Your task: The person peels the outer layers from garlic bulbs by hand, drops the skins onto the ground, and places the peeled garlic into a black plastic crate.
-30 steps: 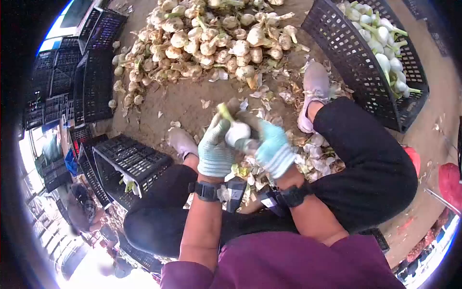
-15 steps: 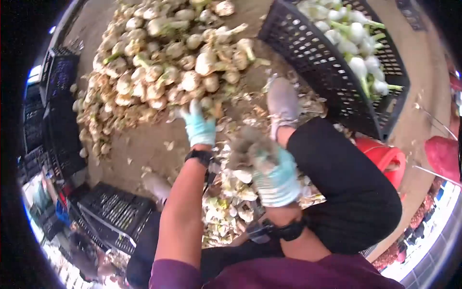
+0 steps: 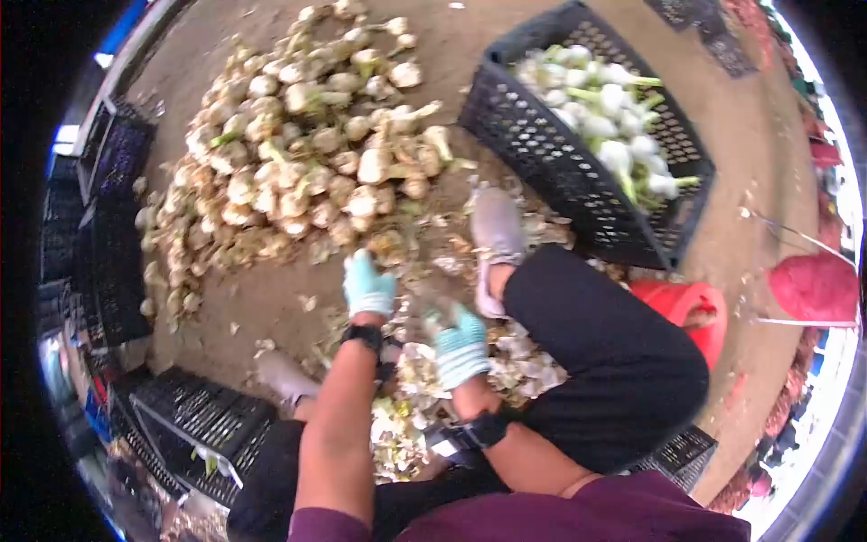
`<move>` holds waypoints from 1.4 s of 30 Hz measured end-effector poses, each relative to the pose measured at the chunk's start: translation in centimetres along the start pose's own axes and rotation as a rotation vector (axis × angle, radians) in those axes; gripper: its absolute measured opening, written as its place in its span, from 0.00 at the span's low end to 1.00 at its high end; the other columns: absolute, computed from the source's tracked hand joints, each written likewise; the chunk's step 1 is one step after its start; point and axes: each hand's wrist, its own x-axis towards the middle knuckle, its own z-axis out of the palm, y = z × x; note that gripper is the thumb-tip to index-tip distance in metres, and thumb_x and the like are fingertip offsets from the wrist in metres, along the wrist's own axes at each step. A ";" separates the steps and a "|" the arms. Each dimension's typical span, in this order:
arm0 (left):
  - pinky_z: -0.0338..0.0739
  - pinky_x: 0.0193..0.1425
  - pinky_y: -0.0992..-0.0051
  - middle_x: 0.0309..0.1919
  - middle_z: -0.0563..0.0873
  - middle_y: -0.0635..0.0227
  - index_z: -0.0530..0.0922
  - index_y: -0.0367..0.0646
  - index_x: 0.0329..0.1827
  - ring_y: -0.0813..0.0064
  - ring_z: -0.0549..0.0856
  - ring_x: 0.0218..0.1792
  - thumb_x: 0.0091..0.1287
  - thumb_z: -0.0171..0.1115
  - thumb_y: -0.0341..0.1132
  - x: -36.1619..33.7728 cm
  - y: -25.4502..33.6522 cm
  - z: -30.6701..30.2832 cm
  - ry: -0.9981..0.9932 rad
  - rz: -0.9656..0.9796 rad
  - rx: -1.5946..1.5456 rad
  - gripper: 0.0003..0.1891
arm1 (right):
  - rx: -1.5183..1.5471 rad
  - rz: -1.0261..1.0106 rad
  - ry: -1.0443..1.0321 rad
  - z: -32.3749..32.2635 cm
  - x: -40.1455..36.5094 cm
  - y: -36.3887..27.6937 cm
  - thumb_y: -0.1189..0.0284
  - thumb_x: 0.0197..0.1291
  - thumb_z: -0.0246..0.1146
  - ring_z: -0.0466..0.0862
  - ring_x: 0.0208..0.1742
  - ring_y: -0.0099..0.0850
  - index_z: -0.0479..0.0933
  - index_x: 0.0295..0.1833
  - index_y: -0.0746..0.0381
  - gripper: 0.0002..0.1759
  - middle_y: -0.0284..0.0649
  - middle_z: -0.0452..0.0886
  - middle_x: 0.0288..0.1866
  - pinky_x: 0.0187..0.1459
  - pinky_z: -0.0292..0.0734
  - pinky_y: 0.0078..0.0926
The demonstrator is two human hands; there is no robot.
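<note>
My left hand (image 3: pixel 368 285), in a pale green glove, reaches to the near edge of a big heap of dirty white onions (image 3: pixel 298 172). Its fingers look apart, and I see nothing held in them. My right hand (image 3: pixel 461 348), gloved alike, is low over onion skins (image 3: pixel 424 370) between my legs. Motion smears its fingers and a greyish patch at their tips, so I cannot make out whether it holds anything. To the right, a tilted black crate (image 3: pixel 578 163) holds cleaned white onions (image 3: pixel 614 108) with short green stalks.
Beside my right knee sits a red container (image 3: pixel 700 312). Farther right is a pink-red rounded object (image 3: pixel 813 287). Black crates stand along the left (image 3: pixel 113 262) and at lower left (image 3: pixel 203 420). My shoes (image 3: pixel 497 226) rest among scattered skins on the dirt floor.
My right hand has drawn left toward my left hand, and the blurred grey-brown clump at its fingers is much less visible. The camera view has shifted; heap and crate appear farther off.
</note>
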 end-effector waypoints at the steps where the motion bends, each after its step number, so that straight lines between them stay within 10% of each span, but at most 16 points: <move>1: 0.70 0.47 0.62 0.45 0.72 0.46 0.67 0.45 0.49 0.48 0.74 0.44 0.44 0.58 0.29 0.2 0.3 -0.1 -0.011 -0.010 -0.059 0.24 | 0.298 0.179 -0.027 0.3 -0.3 -1.3 0.79 0.54 0.52 0.76 0.30 0.24 0.72 0.47 0.66 0.13 0.40 0.79 0.32 0.32 0.71 0.20; 11: 0.72 0.47 0.67 0.47 0.67 0.44 0.70 0.52 0.51 0.48 0.75 0.41 0.40 0.65 0.36 3.3 2.9 2.8 -0.123 0.057 -0.118 0.29 | 0.127 0.148 0.056 -0.8 3.3 3.0 0.78 0.53 0.57 0.73 0.27 0.19 0.73 0.44 0.66 0.11 0.33 0.77 0.29 0.29 0.70 0.14; 13: 0.72 0.46 0.66 0.42 0.70 0.45 0.71 0.51 0.50 0.49 0.75 0.40 0.39 0.67 0.39 2.0 3.0 1.6 -0.155 0.002 -0.113 0.30 | 0.553 0.210 0.110 -1.3 4.5 3.9 0.74 0.54 0.58 0.72 0.29 0.19 0.73 0.45 0.65 0.13 0.34 0.76 0.30 0.31 0.69 0.14; 14: 0.72 0.46 0.66 0.41 0.71 0.45 0.71 0.51 0.50 0.50 0.75 0.40 0.40 0.67 0.39 0.8 3.0 0.3 -0.202 0.055 -0.175 0.29 | -0.137 -0.048 0.149 -0.6 4.2 2.0 0.71 0.55 0.58 0.72 0.31 0.22 0.72 0.46 0.65 0.14 0.35 0.75 0.32 0.34 0.69 0.18; 15: 0.72 0.46 0.66 0.39 0.72 0.46 0.71 0.51 0.51 0.51 0.76 0.41 0.40 0.66 0.40 -0.6 2.9 -1.1 -0.249 0.105 -0.236 0.29 | -0.460 -0.217 0.082 -1.1 4.4 2.7 0.79 0.53 0.52 0.73 0.40 0.24 0.69 0.52 0.67 0.18 0.38 0.75 0.44 0.44 0.68 0.19; 18: 0.72 0.44 0.66 0.40 0.74 0.49 0.70 0.47 0.52 0.55 0.77 0.38 0.40 0.65 0.39 -5.6 2.2 -4.8 -0.286 0.111 -0.189 0.31 | -0.781 -0.270 -0.099 -0.3 3.7 2.2 0.72 0.51 0.57 0.75 0.36 0.28 0.70 0.44 0.68 0.15 0.44 0.77 0.36 0.38 0.70 0.26; 22: 0.71 0.47 0.69 0.40 0.74 0.51 0.68 0.42 0.53 0.56 0.76 0.41 0.37 0.65 0.36 -11.4 1.8 -10.2 -0.229 0.048 -0.262 0.34 | -0.761 -0.154 -0.289 1.1 0.0 0.2 0.66 0.51 0.58 0.76 0.30 0.46 0.74 0.35 0.68 0.14 0.53 0.76 0.27 0.33 0.70 0.31; 37: 0.70 0.49 0.78 0.45 0.76 0.66 0.66 0.34 0.55 0.77 0.75 0.44 0.35 0.68 0.23 -21.6 -3.7 -16.7 -0.196 -0.056 -1.138 0.37 | -0.939 -0.950 -0.862 2.1 -9.0 -0.9 0.71 0.51 0.53 0.76 0.33 0.44 0.75 0.35 0.67 0.11 0.50 0.77 0.30 0.36 0.69 0.34; 42: 0.73 0.45 0.79 0.43 0.77 0.66 0.66 0.33 0.54 0.76 0.77 0.42 0.37 0.67 0.22 -22.4 -6.5 -15.8 -0.267 -0.133 -1.597 0.35 | -0.892 -0.555 -0.821 2.9 -10.8 -1.6 0.74 0.49 0.55 0.77 0.31 0.33 0.76 0.36 0.68 0.10 0.46 0.78 0.29 0.35 0.70 0.26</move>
